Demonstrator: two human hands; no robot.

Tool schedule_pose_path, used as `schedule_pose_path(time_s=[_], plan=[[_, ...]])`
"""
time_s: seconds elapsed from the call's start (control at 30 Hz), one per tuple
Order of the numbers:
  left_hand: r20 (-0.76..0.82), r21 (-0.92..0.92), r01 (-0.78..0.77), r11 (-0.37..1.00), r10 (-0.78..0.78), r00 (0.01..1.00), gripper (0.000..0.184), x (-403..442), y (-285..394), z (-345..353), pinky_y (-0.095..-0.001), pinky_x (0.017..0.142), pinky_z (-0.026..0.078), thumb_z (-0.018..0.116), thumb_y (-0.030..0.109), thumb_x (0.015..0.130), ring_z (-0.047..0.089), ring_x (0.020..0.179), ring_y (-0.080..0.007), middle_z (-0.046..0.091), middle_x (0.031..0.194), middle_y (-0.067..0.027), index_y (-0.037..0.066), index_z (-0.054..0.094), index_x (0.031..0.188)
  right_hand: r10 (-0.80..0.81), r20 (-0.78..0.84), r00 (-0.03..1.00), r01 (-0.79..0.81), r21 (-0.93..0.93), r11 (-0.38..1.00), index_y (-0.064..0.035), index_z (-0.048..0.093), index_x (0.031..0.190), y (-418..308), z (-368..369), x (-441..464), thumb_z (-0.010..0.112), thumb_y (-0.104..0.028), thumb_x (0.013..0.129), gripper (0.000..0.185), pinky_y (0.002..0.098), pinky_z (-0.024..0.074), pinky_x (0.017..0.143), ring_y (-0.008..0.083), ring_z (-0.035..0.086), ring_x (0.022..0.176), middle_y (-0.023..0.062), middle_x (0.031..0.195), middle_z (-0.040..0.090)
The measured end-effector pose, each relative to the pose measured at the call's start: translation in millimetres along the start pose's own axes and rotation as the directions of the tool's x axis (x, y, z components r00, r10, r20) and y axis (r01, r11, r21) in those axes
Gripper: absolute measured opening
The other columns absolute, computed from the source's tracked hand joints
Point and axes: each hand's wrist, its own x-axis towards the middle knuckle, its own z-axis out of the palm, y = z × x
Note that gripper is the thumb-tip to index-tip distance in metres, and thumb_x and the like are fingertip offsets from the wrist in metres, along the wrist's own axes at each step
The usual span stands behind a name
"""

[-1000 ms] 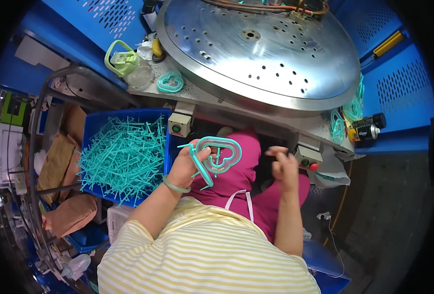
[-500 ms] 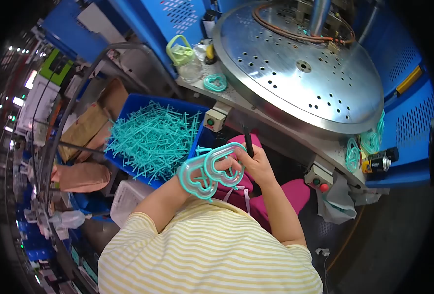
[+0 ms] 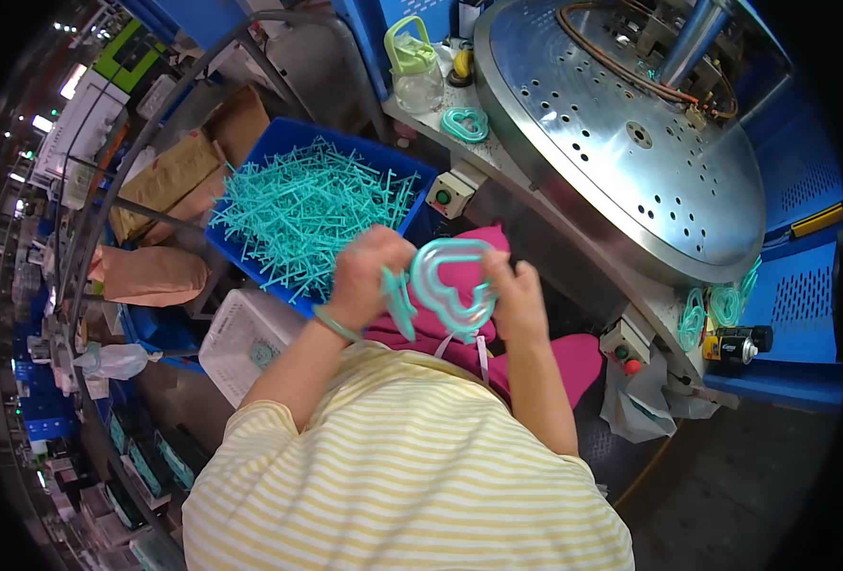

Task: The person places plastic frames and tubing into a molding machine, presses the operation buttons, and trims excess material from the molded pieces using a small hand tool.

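Note:
In front of my lap I hold a teal, clear-topped heart-shaped plastic piece with both hands. My left hand, blurred, is closed at its left side, where a second teal piece hangs edge-on below the fingers. How the two pieces are joined is unclear. At the right edge, my right hand pinches the heart-shaped piece between thumb and fingers. A teal band circles my left wrist. Beyond my left hand stands a blue bin heaped with thin teal plastic sticks.
A large round metal plate with holes sits on the machine bench ahead. Teal loops and a green-lidded jug stand at its left; a spray can lies right. Button boxes jut from the bench edge. A white crate is left.
My left hand has drawn back from inside the heart-shaped pieces to their left side. My right hand has moved to their right edge; the black stick-like tool it held is out of sight.

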Motion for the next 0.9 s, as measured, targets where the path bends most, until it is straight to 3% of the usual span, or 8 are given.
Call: schedule_pose_path(time_s=[0.13, 0.27, 0.43, 0.6, 0.67, 0.73, 0.77, 0.9], plan=[[-0.076, -0.268, 0.189, 0.945, -0.217, 0.973, 0.012, -7, -22, -17, -0.0301, 0.069, 0.047, 0.060, 0.015, 0.086, 0.059, 0.077, -0.0203, 0.062, 0.085, -0.0098, 0.003, 0.065, 0.085, -0.086, 0.051, 0.995, 0.074, 0.200, 0.977, -0.0102, 0.057, 0.079, 0, 7, 15, 0.059, -0.029, 0.092, 0.023, 0.0176, 0.0295, 0.039, 0.0006, 0.041, 0.048, -0.0068, 0.062, 0.048], [0.588, -0.673, 0.678, 0.295, -0.344, 0.733, 0.029, -23, 20, -6, -0.0249, 0.069, 0.046, 0.054, 0.031, 0.094, 0.058, 0.080, -0.0107, 0.064, 0.095, -0.0042, 0.006, 0.060, 0.108, -0.136, 0.054, 0.989, 0.126, 0.158, 0.979, -0.0111, 0.056, 0.078, 8, 41, 46, 0.058, -0.030, 0.093, 0.023, 0.0174, 0.0295, 0.041, 0.0005, 0.043, 0.052, -0.0064, 0.063, 0.048], [0.637, -0.766, 0.605, -0.215, -0.378, 0.672, 0.023, -23, -4, 8, -0.0206, 0.062, 0.045, 0.056, 0.023, 0.092, 0.056, 0.071, -0.0071, 0.062, 0.091, -0.0013, 0.007, 0.058, 0.109, -0.270, -0.024, 0.963, 0.263, -0.149, 0.953, -0.0107, 0.054, 0.075, 15, 69, 63, 0.058, -0.028, 0.092, 0.024, 0.0188, 0.0240, 0.042, 0.0009, 0.039, 0.051, -0.0070, 0.062, 0.046], [0.418, -0.736, 0.618, 0.274, -0.534, 0.735, 0.015, -31, -34, 8, -0.0215, 0.058, 0.043, 0.055, 0.014, 0.089, 0.053, 0.068, -0.0076, 0.060, 0.084, -0.0031, 0.007, 0.058, 0.101, -0.222, 0.058, 0.973, 0.230, -0.233, 0.945, -0.0095, 0.053, 0.072, 19, 75, 64, 0.060, -0.027, 0.092, 0.027, 0.0193, 0.0253, 0.040, 0.0011, 0.038, 0.045, -0.0064, 0.057, 0.045], [0.018, -0.951, 0.175, 0.255, -0.519, 0.854, 0.013, -44, -84, 28, -0.0232, 0.057, 0.044, 0.055, 0.017, 0.089, 0.054, 0.066, -0.0100, 0.060, 0.081, -0.0041, 0.006, 0.058, 0.096, -0.213, 0.063, 0.975, 0.222, -0.272, 0.936, -0.0108, 0.052, 0.070, 22, 75, 68, 0.059, -0.029, 0.092, 0.029, 0.0188, 0.0239, 0.040, 0.0007, 0.037, 0.045, -0.0065, 0.057, 0.045], [0.080, -0.766, 0.521, 0.375, -0.749, 0.657, 0.018, -32, -115, -1, -0.0254, 0.054, 0.046, 0.056, 0.021, 0.089, 0.054, 0.067, -0.0098, 0.059, 0.083, -0.0043, 0.004, 0.058, 0.096, -0.245, -0.033, 0.969, 0.230, -0.246, 0.942, -0.0104, 0.053, 0.071, 27, 71, 77, 0.059, -0.030, 0.092, 0.029, 0.0187, 0.0233, 0.040, 0.0009, 0.036, 0.044, -0.0051, 0.058, 0.049], [-0.013, -0.938, 0.238, 0.252, -0.712, 0.702, 0.018, -38, -168, 1, -0.0276, 0.052, 0.047, 0.056, 0.018, 0.089, 0.055, 0.065, -0.0129, 0.058, 0.081, -0.0053, 0.003, 0.058, 0.098, -0.222, -0.061, 0.973, 0.208, -0.181, 0.961, -0.0090, 0.055, 0.074, 26, 70, 81, 0.061, -0.030, 0.090, 0.027, 0.0183, 0.0234, 0.041, 0.0010, 0.037, 0.045, -0.0031, 0.060, 0.054], [-0.255, -0.472, 0.554, 0.685, -0.708, 0.658, 0.024, -22, -187, -62, -0.0276, 0.053, 0.048, 0.050, 0.001, 0.082, 0.060, 0.062, -0.0148, 0.065, 0.083, -0.0077, 0.001, 0.061, 0.104, -0.197, 0.031, 0.980, 0.199, -0.229, 0.953, -0.0055, 0.060, 0.087, 26, 68, 96, 0.064, -0.023, 0.089, 0.018, 0.0196, 0.0325, 0.047, 0.0014, 0.044, 0.053, -0.0020, 0.070, 0.061]])
